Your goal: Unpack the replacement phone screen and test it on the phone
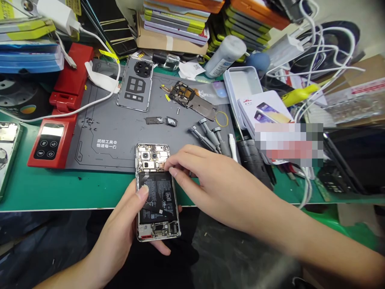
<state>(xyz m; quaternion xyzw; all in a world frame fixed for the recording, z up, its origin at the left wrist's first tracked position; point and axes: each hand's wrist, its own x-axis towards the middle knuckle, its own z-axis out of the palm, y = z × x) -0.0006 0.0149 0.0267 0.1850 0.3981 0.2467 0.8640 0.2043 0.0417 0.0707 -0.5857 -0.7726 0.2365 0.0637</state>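
An opened smartphone (158, 200) with its back off rests in my left hand (129, 208), held at the bench's front edge. My left thumb lies across its black battery, and fingers wrap under the frame. Two camera lenses and a circuit board show at the phone's top. My right hand (192, 168) pinches thumb and forefinger at the right edge of that board; whatever is between the fingertips is hidden. Beyond on the grey mat lie a phone back cover (135, 86), a detached inner bracket (192, 98) and two small dark pieces (155, 120).
Several screwdrivers (207, 134) lie right of the phone on the grey mat (120, 132). A red device with buttons (49, 148) stands at left, a white cable (99, 100) crossing it. Stacked boxes (177, 24), a grey bottle (224, 56) and a white tray (243, 82) line the back.
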